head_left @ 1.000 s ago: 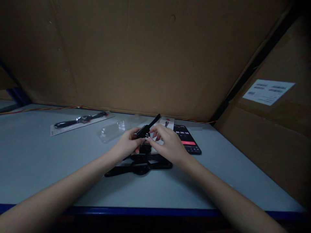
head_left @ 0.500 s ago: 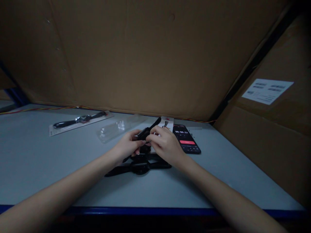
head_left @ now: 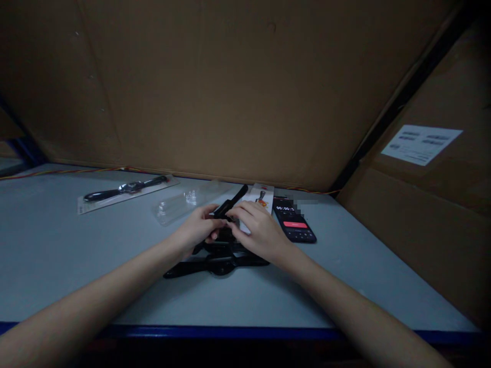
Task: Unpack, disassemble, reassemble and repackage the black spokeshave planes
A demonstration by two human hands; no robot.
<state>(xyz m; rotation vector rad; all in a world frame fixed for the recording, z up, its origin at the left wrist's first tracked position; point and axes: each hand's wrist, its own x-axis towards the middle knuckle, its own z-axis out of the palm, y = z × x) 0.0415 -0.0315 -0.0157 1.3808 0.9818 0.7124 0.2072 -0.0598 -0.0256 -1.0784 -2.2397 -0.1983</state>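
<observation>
A black two-handled tool that looks like a spokeshave (head_left: 238, 196) is tilted between my hands, one handle pointing up and away to the right. My left hand (head_left: 203, 225) is closed around its middle, thumb on top. The thumb and fingertips of my right hand (head_left: 259, 227) pinch at the middle beside my left thumb; the small part under them is hidden. Just below, another black spokeshave (head_left: 220, 265) lies on the table, with a further black one (head_left: 226, 248) partly covered behind it.
A clear plastic blister shell (head_left: 184, 204) lies left of my hands. Further left is a packaged spokeshave (head_left: 130, 188) on its card. A printed card (head_left: 264, 194) and a phone (head_left: 295, 225) with a timer lie to the right. Cardboard walls (head_left: 238, 92) enclose the table (head_left: 95, 255).
The held spokeshave has shifted slightly left and tilted more steeply. My right hand has moved a little left, its fingers still at the tool's middle.
</observation>
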